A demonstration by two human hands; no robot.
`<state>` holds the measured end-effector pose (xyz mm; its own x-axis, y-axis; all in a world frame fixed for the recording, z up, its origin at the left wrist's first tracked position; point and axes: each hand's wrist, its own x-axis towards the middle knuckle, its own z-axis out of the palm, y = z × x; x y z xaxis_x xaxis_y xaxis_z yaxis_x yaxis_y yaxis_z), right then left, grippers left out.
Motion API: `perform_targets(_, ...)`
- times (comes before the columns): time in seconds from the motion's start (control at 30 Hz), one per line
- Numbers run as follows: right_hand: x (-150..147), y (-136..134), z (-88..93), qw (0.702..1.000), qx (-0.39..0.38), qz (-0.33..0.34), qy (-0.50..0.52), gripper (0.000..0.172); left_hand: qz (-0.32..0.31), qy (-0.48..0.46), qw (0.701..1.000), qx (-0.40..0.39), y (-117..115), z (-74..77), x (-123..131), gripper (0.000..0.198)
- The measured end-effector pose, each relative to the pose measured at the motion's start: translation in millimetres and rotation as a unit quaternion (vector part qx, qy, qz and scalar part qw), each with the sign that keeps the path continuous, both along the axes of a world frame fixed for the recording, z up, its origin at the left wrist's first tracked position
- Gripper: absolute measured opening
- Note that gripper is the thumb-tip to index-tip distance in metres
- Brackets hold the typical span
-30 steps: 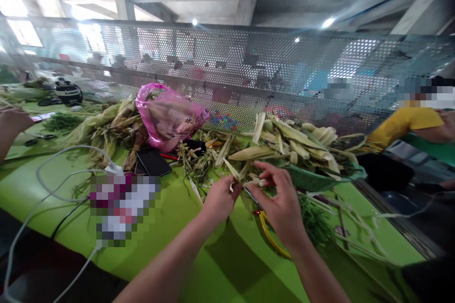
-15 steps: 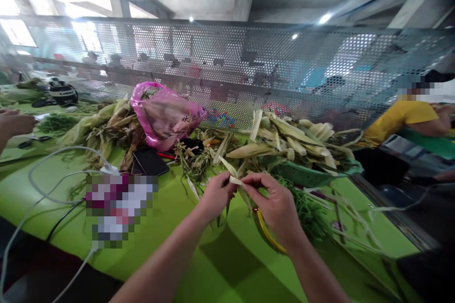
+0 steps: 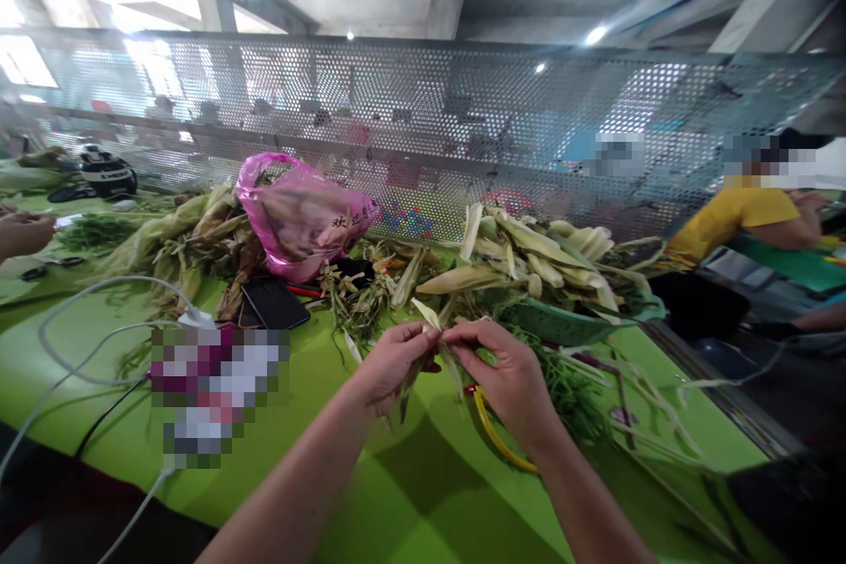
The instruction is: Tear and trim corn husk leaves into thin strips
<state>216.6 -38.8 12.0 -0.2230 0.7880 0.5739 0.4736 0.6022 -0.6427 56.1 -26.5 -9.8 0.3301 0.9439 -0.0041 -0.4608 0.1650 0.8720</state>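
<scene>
Both hands meet over the green table (image 3: 317, 423), pinching pale corn husk strips (image 3: 426, 314) between thumbs and fingertips. My left hand (image 3: 400, 361) is closed on the husk, and strips hang below its fingers. From the other side my right hand (image 3: 499, 361) grips the same husk, its fingertips touching those of the left. One strip points up above the fingers. A yellow curved handle (image 3: 495, 436) with a red end lies partly under my right hand. The inner part of the husk piece is hidden by my fingers.
Behind stand a green basket (image 3: 568, 328) heaped with corn husks (image 3: 535, 251) and a pink plastic bag (image 3: 304, 216). A phone (image 3: 274, 304) and white cables (image 3: 85, 286) lie left; green strands (image 3: 575, 392) lie right. Another person's hand (image 3: 26, 233) shows at far left, and someone in yellow (image 3: 733, 216) sits right.
My left fingers have shifted and now press against the right fingertips, covering the folded husk that showed between the hands before. The view has moved slightly.
</scene>
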Motion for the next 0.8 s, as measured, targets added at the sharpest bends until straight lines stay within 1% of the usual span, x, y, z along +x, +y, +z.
perform_targets(0.13,0.1,0.5,1.2,0.994,0.065,0.021,-0.083,0.018,0.023,-0.003,1.000,-0.021,2.7,-0.1,1.8,0.040)
perform_targets(0.23,0.2,0.6,1.9,0.987,0.100,0.009,-0.126,0.019,0.029,-0.009,0.999,-0.030,4.2,-1.4,2.9,0.041)
perform_targets(0.3,0.2,0.5,1.7,0.985,0.110,-0.004,-0.131,0.017,0.029,-0.008,0.999,-0.032,4.9,-2.7,3.5,0.041)
perform_targets(0.37,-0.3,0.7,0.1,0.987,0.112,-0.015,-0.115,0.012,0.032,0.010,0.999,-0.018,5.4,-4.4,4.0,0.040)
perform_targets(0.43,-1.4,1.4,-3.2,0.992,0.099,-0.024,-0.081,0.006,0.042,0.055,0.997,0.019,5.7,-6.2,4.2,0.037)
perform_targets(0.47,-2.1,1.8,-5.3,0.994,0.087,-0.030,-0.060,0.006,0.048,0.079,0.995,0.042,5.8,-7.0,4.3,0.034)
perform_targets(0.57,-4.1,2.6,-12.2,0.997,0.033,-0.063,-0.005,0.011,0.055,0.131,0.985,0.095,4.9,-8.5,4.4,0.028)
perform_targets(0.7,-5.7,2.7,-18.1,0.993,-0.018,-0.112,0.036,0.016,0.033,0.137,0.982,0.124,0.8,-7.0,4.9,0.028)
perform_targets(0.8,-6.6,3.4,-20.0,0.989,-0.039,-0.131,0.062,0.017,0.036,0.138,0.981,0.133,-2.2,-5.0,5.7,0.031)
